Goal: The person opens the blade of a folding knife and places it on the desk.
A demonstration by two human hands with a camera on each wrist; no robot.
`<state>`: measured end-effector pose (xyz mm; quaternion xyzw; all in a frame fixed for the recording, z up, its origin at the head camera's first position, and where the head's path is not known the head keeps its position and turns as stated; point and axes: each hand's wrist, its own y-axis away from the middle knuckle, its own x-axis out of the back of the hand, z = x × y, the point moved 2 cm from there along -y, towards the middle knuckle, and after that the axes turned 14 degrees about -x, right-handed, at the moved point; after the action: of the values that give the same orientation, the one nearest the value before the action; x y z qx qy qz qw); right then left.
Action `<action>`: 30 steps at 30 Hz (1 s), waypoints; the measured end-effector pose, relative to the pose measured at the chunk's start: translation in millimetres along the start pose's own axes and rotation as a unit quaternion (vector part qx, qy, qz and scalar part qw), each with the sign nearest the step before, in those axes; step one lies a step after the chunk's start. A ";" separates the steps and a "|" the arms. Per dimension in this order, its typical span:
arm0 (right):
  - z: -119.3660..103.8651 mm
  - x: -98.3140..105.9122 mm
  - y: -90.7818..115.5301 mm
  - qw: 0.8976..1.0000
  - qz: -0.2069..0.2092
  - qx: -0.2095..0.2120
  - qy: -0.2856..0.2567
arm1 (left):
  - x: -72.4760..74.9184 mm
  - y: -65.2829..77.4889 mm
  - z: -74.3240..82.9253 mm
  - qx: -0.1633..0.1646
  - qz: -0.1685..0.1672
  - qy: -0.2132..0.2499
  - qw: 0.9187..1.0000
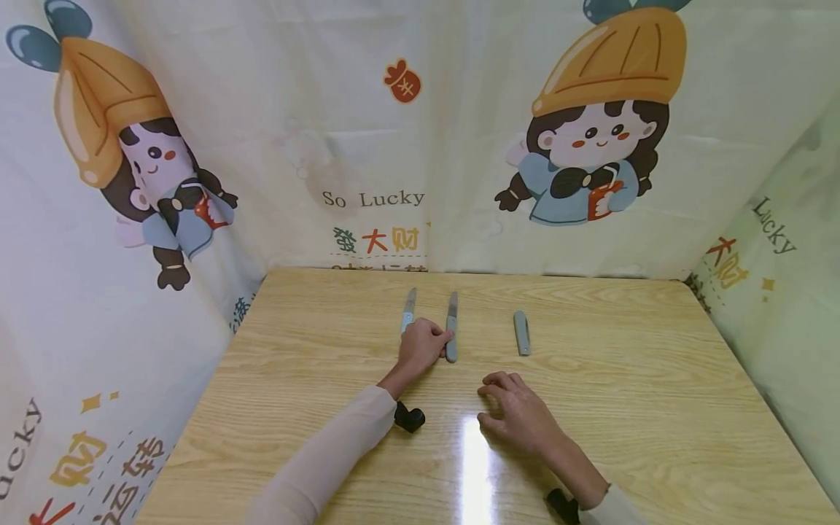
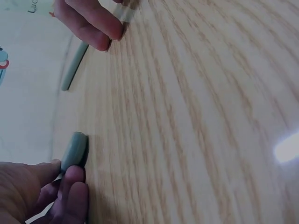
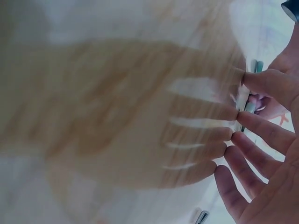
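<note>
Two folding knives lie with blades out on the wooden table, a left knife [image 1: 410, 300] and a middle knife [image 1: 453, 306]. My left hand [image 1: 422, 344] pinches the grey-green handle [image 2: 74, 148] of the middle knife between thumb and fingers, and covers the lower part of the left knife in the head view. A third knife [image 1: 521, 333], folded closed, lies to the right. My right hand [image 1: 521, 412] holds nothing; its fingers are spread and loosely bent, nearer to me than the closed knife. In the right wrist view its fingertips [image 3: 224, 172] meet their reflection on the glossy tabletop.
The wooden table [image 1: 623, 364] is bounded by a printed cloth [image 1: 472, 146] at the back and both sides. Black wrist devices [image 1: 410, 418] sit below each hand. A bright glare patch [image 1: 475, 467] shows on the front part of the tabletop.
</note>
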<state>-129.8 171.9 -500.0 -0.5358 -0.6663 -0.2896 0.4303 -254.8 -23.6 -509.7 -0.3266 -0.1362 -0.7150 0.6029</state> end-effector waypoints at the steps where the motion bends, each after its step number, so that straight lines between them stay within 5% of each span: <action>1: 0.0 -0.1 0.1 1.000 0.002 -0.001 0.001 | -0.5 -0.1 -0.2 -0.002 0.005 0.001 1.000; 15: 0.0 -2.3 1.1 1.000 0.010 -0.007 0.005 | 1.5 2.4 3.8 -0.007 0.042 0.018 0.999; 25: 0.7 4.5 -3.8 0.998 -0.011 -0.036 -0.047 | 7.2 24.0 13.2 -0.096 0.031 -0.025 0.995; 30: 6.4 20.5 -10.4 0.993 0.033 -0.064 -0.094 | 12.6 37.1 20.8 -0.109 0.029 -0.033 0.993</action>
<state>-142.7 184.1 -484.0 -0.6085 -0.6658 -0.2662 0.3398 -214.0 -29.8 -493.5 -0.4178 -0.0677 -0.6966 0.5793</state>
